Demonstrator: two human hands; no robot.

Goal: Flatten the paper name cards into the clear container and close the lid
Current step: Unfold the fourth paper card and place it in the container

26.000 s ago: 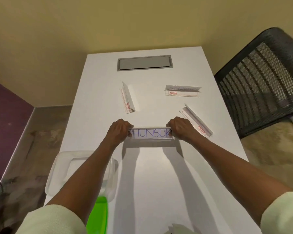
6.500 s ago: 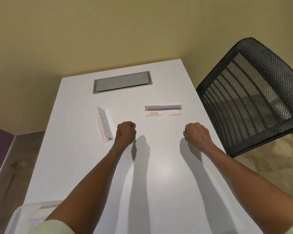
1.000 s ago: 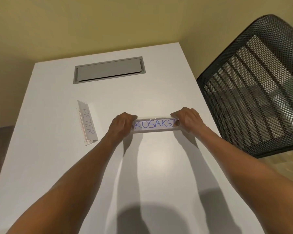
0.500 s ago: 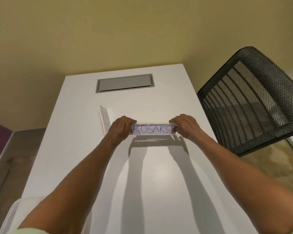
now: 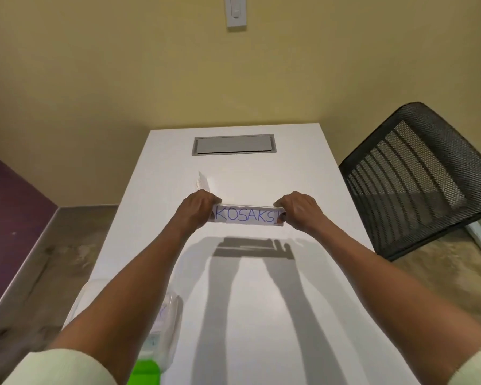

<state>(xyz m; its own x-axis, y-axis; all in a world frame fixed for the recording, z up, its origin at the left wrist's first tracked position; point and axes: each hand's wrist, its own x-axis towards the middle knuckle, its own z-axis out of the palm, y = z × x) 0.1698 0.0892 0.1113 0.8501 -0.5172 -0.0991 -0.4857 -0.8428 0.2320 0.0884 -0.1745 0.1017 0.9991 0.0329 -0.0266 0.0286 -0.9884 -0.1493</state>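
Tabletop (image 5: 261,315): a long white surface against a yellow wall, a grey hatch (image 5: 233,145) set in at the far end and a black mesh chair (image 5: 417,179) at the right.
Clear container (image 5: 170,323): at the near left edge under the left forearm, lid off, its green lid (image 5: 145,373) just nearer — paper shows inside, though how much cannot be told.
Name card (image 5: 247,215): marked KOSAKSI, lifted off the tabletop half a second ago and now higher, its shadow thrown well below it.
Left hand (image 5: 196,208): its grip pinches the card's left end.
Right hand (image 5: 296,208): its grip pinches the right end.
Last card (image 5: 203,181): standing folded just beyond the left hand — untouched.
Meaning: the card is up and ready; flattening it into the container likely comes next, with one more card and the lid to follow.
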